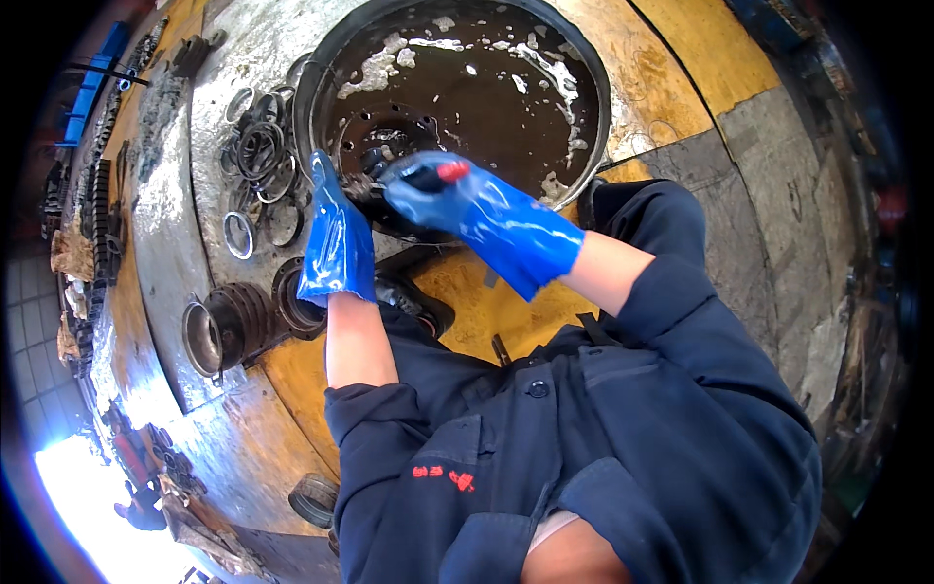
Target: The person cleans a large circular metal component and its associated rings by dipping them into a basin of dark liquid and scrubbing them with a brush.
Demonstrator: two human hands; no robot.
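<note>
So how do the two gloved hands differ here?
The left hand points toward the picture's top; the right hand slants in from the right. The left has one digit stretched out straight; the right curls around a red-ended dark handle. The left looks fairly sharp, the right blurred. Both wear shiny blue gloves, with bare forearms behind.

A workshop, shown by heaped metal rings (pixel 261 151), stained floor plates (pixel 161 243) and a basin of dirty liquid (pixel 601 102).
</note>
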